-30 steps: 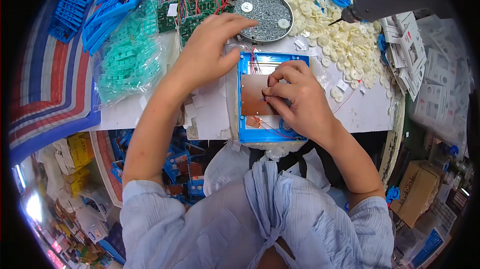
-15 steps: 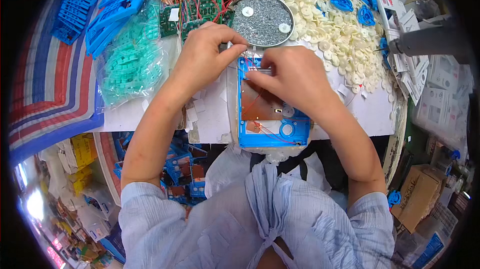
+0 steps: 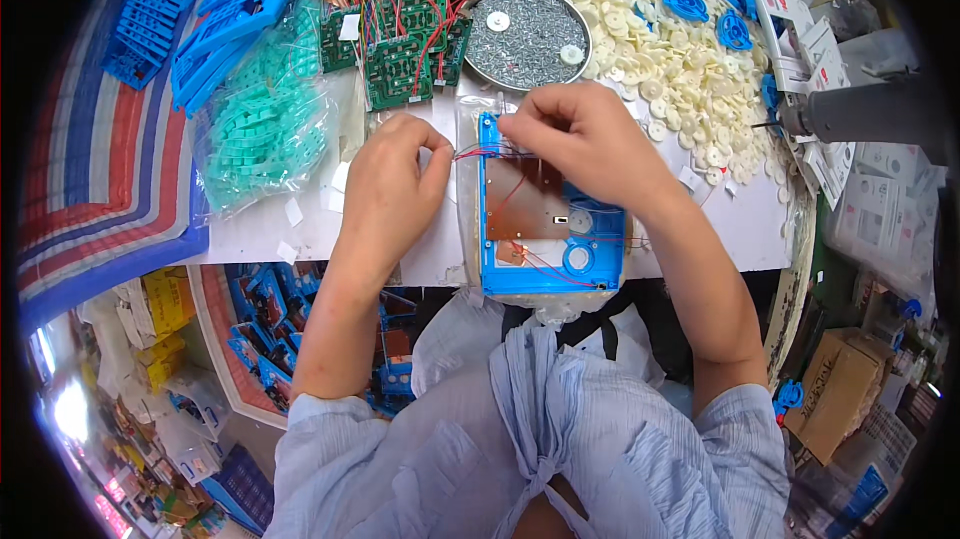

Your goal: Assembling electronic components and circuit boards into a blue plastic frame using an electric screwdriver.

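Observation:
In front of me lies a blue plastic casing (image 3: 555, 277) with a brown circuit board (image 3: 515, 214) in it. Thin red wires run from a small brown piece (image 3: 511, 254) near its lower end. Left of the casing's upper edge, my left hand (image 3: 393, 174) pinches thin wires (image 3: 478, 151) that stretch across to the casing. My right hand (image 3: 585, 139) is over the casing's upper part, thumb and fingertips closed together; the wires pass beneath, and whatever it pinches is hidden.
A round tin of small screws (image 3: 530, 44) sits behind the casing, beside a heap of cream plastic wheels (image 3: 670, 69). Green circuit boards (image 3: 400, 69) with wires and a bag of turquoise parts (image 3: 260, 129) are at left. A dark grey tool (image 3: 860, 111) juts in from the right.
My left hand has moved down and left from above the casing, drawing the wires out sideways. The right hand has shifted slightly, staying over the casing's upper end.

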`<move>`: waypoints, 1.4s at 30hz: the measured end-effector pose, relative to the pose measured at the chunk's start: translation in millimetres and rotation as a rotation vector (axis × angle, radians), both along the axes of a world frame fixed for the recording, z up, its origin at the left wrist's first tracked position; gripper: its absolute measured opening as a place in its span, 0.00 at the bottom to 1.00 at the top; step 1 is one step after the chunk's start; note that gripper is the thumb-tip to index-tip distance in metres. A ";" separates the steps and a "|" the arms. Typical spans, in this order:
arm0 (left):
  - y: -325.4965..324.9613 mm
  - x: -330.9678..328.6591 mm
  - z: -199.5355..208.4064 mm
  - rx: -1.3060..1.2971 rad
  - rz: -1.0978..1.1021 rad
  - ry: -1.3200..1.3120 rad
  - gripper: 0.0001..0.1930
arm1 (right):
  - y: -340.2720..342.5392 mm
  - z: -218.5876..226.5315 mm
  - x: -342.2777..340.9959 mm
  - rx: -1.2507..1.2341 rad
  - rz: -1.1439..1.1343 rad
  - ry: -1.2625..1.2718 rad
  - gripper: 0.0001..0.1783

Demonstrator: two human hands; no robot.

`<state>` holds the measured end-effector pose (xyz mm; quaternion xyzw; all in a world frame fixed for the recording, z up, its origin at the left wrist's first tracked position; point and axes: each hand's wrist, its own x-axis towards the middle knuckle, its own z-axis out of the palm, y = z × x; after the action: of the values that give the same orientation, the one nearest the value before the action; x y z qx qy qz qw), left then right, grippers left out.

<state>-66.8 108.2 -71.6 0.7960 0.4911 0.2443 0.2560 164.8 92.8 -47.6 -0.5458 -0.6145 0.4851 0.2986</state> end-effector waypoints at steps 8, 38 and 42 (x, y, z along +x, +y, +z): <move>-11.4 -2.5 -12.4 -0.201 0.206 -0.238 0.06 | 12.8 11.4 21.2 -0.002 0.235 -0.164 0.13; -39.6 -10.6 -27.5 -0.232 0.173 -0.195 0.03 | -15.0 -14.0 -6.8 0.337 -0.218 -0.277 0.10; -32.0 12.2 -4.4 0.306 0.136 -0.233 0.09 | -18.8 -10.8 -3.2 0.209 -0.192 -0.180 0.08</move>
<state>-54.6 76.2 -76.0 0.7570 0.4680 0.4232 0.1699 161.6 74.1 -58.5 -0.6091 -0.6310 0.3369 0.3426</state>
